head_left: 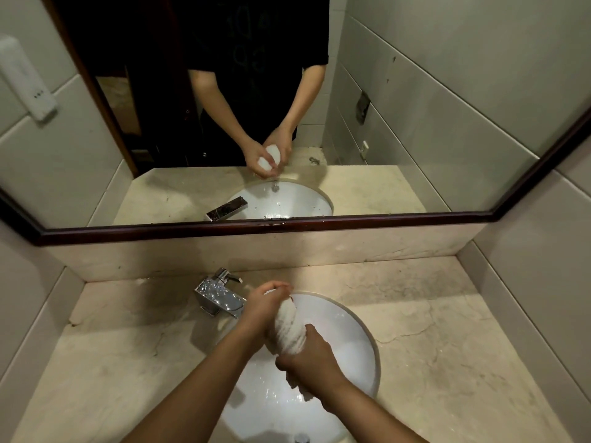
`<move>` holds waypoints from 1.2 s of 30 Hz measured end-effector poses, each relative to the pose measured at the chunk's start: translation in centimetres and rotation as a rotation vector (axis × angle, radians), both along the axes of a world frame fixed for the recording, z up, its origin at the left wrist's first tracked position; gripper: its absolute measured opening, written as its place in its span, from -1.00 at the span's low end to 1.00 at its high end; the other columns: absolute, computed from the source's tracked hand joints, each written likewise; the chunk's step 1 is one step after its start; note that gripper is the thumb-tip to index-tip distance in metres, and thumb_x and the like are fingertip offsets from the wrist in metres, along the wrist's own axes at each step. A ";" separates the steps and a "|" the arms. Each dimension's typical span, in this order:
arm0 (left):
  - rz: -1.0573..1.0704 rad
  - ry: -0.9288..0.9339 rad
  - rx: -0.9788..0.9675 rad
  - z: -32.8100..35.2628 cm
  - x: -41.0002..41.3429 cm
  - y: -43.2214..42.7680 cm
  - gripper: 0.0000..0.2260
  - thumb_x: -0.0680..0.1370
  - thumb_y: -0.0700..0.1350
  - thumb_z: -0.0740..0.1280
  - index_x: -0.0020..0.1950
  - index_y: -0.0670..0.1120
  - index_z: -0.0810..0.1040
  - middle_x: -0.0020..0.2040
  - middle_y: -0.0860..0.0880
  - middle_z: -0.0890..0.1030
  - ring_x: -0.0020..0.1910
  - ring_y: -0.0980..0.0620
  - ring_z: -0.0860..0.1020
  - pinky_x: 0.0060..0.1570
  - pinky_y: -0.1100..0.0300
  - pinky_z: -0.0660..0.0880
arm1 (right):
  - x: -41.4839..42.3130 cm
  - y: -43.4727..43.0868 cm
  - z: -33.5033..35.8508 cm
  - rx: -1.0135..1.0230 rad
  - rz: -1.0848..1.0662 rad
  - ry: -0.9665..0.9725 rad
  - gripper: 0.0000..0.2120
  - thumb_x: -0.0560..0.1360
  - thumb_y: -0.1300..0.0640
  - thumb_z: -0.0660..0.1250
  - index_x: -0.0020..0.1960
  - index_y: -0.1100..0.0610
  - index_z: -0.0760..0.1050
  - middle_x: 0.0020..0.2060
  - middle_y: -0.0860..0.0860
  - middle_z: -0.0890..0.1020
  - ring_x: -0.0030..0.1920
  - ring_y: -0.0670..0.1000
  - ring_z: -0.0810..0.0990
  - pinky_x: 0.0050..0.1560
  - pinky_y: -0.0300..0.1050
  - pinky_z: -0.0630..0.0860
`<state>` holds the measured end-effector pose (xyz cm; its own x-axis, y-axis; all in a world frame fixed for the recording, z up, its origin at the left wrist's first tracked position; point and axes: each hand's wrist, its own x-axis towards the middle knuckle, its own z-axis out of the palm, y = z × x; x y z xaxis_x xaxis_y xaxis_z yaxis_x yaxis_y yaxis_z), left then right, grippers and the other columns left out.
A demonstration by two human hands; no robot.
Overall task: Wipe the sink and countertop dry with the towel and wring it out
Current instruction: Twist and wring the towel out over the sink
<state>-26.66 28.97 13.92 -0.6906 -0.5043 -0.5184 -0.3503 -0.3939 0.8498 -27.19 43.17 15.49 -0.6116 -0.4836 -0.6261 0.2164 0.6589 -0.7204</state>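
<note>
A white towel (289, 327) is twisted into a tight roll above the white oval sink (355, 340). My left hand (263, 306) grips its far end, close to the faucet. My right hand (308, 358) grips its near end, with a bit of cloth hanging out below the fist. Both hands are over the basin, which shows water drops near the front. The beige marble countertop (447, 330) surrounds the sink on both sides.
A chrome faucet (220, 295) stands at the sink's back left rim. A dark-framed mirror (256, 227) hangs above the backsplash and reflects the person and the hands. A white wall dispenser (25, 78) is at the upper left. Tiled walls close in both sides.
</note>
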 end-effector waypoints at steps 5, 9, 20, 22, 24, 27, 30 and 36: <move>-0.505 0.489 0.406 3.9 1.7 -3.7 -0.30 0.47 -0.01 0.56 0.52 -0.20 0.38 0.47 -0.21 0.50 0.45 -0.25 0.49 0.39 -0.16 0.47 | -1.2 3.1 5.3 -0.409 -0.084 -0.566 -0.67 0.28 0.27 0.41 0.04 0.21 0.52 -0.23 0.23 0.40 -0.37 0.10 0.43 -0.49 -0.24 0.24; -0.611 0.682 0.441 7.9 0.5 -2.9 -0.20 0.42 -0.03 0.59 0.58 -0.11 0.32 0.54 -0.20 0.40 0.54 -0.23 0.36 0.42 -0.38 0.33 | -1.4 3.3 8.2 -0.571 0.109 -0.864 -0.65 0.34 0.24 0.41 0.12 0.21 0.52 -0.14 0.16 0.56 -0.33 0.02 0.43 -0.51 -0.29 0.26; -0.120 0.386 0.185 7.3 0.9 0.4 -0.77 0.52 -0.29 0.37 0.12 -0.16 0.73 -0.25 -0.21 0.57 -0.29 -0.15 0.60 -0.16 0.01 0.57 | -0.5 2.4 7.0 -0.457 0.032 -0.609 -0.77 0.39 0.29 0.39 0.01 0.13 0.48 -0.37 0.09 0.40 -0.46 0.00 0.41 -0.54 -0.30 0.22; -0.037 0.336 0.117 5.5 0.7 0.4 -0.80 0.55 -0.31 0.34 0.04 -0.17 0.74 -0.27 -0.22 0.58 -0.29 -0.15 0.59 -0.17 0.04 0.53 | -0.5 1.9 5.4 -0.395 -0.009 -0.575 -0.78 0.36 0.26 0.37 -0.01 0.13 0.47 -0.36 0.06 0.43 -0.45 0.00 0.45 -0.52 -0.29 0.20; 0.011 0.281 0.073 4.0 0.3 0.7 -0.80 0.55 -0.36 0.33 -0.06 -0.19 0.75 -0.29 -0.23 0.59 -0.29 -0.16 0.59 -0.18 0.06 0.52 | -0.7 1.6 3.8 -0.353 -0.040 -0.553 -0.79 0.34 0.23 0.36 -0.03 0.13 0.47 -0.38 0.04 0.40 -0.45 -0.01 0.43 -0.49 -0.27 0.16; 0.030 0.214 -0.003 1.9 -0.1 1.3 -0.80 0.56 -0.38 0.32 -0.12 -0.23 0.73 -0.32 -0.24 0.61 -0.33 -0.14 0.59 -0.22 0.09 0.52 | -0.7 1.7 1.4 -0.307 -0.059 -0.499 -0.76 0.31 0.21 0.34 -0.02 0.13 0.49 -0.42 0.03 0.37 -0.46 -0.01 0.38 -0.45 -0.26 0.11; 0.034 0.198 -0.028 0.1 -0.5 1.6 -0.81 0.57 -0.37 0.32 -0.11 -0.25 0.73 -0.34 -0.22 0.61 -0.35 -0.12 0.59 -0.21 0.09 0.53 | -0.9 1.8 -0.1 -0.284 -0.081 -0.460 -0.78 0.32 0.19 0.35 -0.03 0.12 0.51 -0.43 0.02 0.38 -0.45 0.00 0.36 -0.41 -0.22 0.07; 0.058 0.145 -0.043 -1.6 -1.4 1.5 -0.78 0.57 -0.37 0.32 -0.12 -0.20 0.75 -0.33 -0.21 0.63 -0.34 -0.12 0.59 -0.17 0.03 0.57 | -1.6 1.7 -2.1 -0.277 -0.112 -0.458 -0.81 0.39 0.25 0.32 0.00 0.13 0.53 -0.38 0.04 0.41 -0.46 0.00 0.39 -0.43 -0.23 0.15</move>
